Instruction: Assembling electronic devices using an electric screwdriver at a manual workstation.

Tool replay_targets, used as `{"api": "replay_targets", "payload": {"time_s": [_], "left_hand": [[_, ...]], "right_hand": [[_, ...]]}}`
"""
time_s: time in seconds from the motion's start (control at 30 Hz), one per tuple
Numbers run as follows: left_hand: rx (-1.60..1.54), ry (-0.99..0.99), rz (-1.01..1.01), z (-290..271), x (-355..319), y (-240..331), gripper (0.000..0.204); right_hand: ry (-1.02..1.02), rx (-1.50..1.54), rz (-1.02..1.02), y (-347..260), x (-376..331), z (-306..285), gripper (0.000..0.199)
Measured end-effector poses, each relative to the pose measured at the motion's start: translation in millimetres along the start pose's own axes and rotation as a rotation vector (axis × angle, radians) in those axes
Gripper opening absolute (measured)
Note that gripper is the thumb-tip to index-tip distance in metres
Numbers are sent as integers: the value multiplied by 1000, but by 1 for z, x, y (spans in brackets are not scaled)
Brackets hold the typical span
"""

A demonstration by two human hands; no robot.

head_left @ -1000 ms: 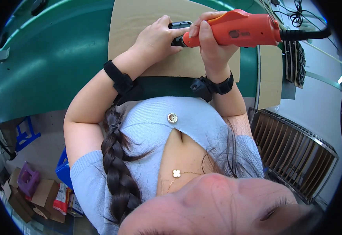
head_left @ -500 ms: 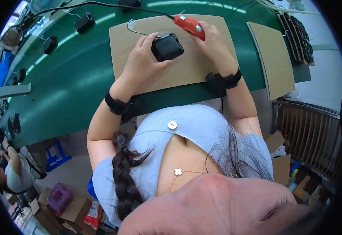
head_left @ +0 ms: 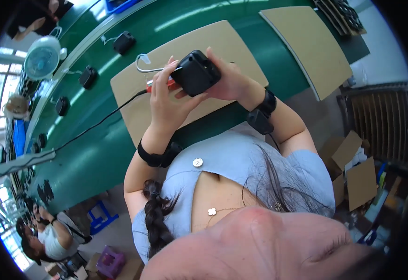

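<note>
Both my hands hold a black box-shaped device (head_left: 195, 72) just above a brown cardboard board (head_left: 134, 88) on the green conveyor belt (head_left: 96, 140). My left hand (head_left: 164, 100) grips the device's left side with its fingers spread. From the other side my right hand (head_left: 231, 80) clasps it. An orange-red power screwdriver (head_left: 158, 85) lies on the board under my left hand, and its black cable (head_left: 101, 121) runs off to the left. A bent metal hook (head_left: 143, 64) rests on the board beside it. Black bands sit on both wrists.
Several more black devices (head_left: 123, 42) with cords lie along the belt's far side, near a white fan (head_left: 45, 53). A second cardboard board (head_left: 311, 44) lies to the right. Cardboard boxes (head_left: 353, 172) stand on the floor at the right; a seated person (head_left: 49, 235) and a blue stool (head_left: 101, 217) are at the lower left.
A second ago my right hand held the screwdriver against the device. It then laid the tool on the board, and now both hands have lifted the black device up.
</note>
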State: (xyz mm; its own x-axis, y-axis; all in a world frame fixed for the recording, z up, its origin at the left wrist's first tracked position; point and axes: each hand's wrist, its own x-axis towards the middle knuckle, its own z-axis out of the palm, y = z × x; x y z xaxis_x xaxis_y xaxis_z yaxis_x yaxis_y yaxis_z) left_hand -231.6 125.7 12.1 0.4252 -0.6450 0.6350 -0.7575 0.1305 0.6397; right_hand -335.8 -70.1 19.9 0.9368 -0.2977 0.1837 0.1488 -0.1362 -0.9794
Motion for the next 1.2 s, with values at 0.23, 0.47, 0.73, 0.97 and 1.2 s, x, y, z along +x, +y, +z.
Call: {"api": "replay_targets", "payload": {"time_s": [0.23, 0.47, 0.73, 0.97, 1.2], "left_hand": [[34, -140, -131, 2, 19, 20, 84], [280, -287, -64, -44, 31, -11, 52], [528, -309, -257, -124, 75, -106, 51], [837, -322, -349, -137, 108, -198, 72], [852, -508, -437, -142, 120, -236, 85]], "right_hand": [[114, -99, -12, -27, 1, -48, 54], [876, -1417, -910, 57, 41, -234, 36], [777, -1500, 320, 88, 39, -232, 82], [757, -1511, -24, 49, 34, -155, 74], [-58, -913, -382, -8, 14, 48, 38]]}}
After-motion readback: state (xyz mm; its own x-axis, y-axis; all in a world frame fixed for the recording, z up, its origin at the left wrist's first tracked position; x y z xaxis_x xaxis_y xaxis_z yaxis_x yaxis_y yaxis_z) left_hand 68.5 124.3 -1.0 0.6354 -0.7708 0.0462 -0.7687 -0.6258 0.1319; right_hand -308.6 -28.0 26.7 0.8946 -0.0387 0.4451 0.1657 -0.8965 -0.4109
